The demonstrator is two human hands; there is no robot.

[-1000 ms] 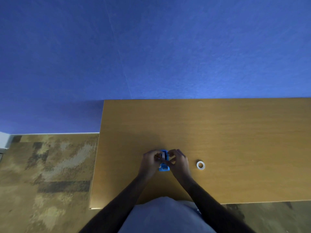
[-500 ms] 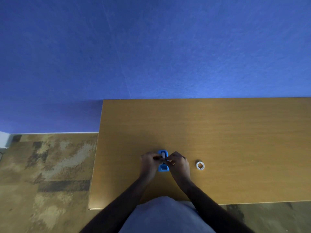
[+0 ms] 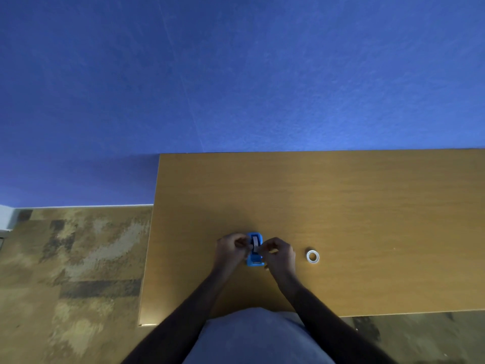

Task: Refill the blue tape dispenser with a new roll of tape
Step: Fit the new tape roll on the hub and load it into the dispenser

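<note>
Both curled hands, left [image 3: 231, 249] and right [image 3: 278, 254], pinch the small blue plastic tape dispenser [image 3: 254, 249], a pale tape roll [image 3: 255, 243] seated inside.

tape dispenser [image 3: 254, 250]: bright blue | tape ring [image 3: 312, 256]: white | desk [image 3: 341, 206]: honey-brown woodgrain | wall [image 3: 236, 74]: blue | carpet [image 3: 73, 258]: mottled tan-brown patches

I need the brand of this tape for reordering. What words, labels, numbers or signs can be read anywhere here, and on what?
None can be read.
Small blue plastic tape dispenser, between the left hand and right hand: no legible marking; too small to tell.
White ring of tape lying flat on the wooden table: no print visible.
Blue wall and patterned carpet: no text.
</note>
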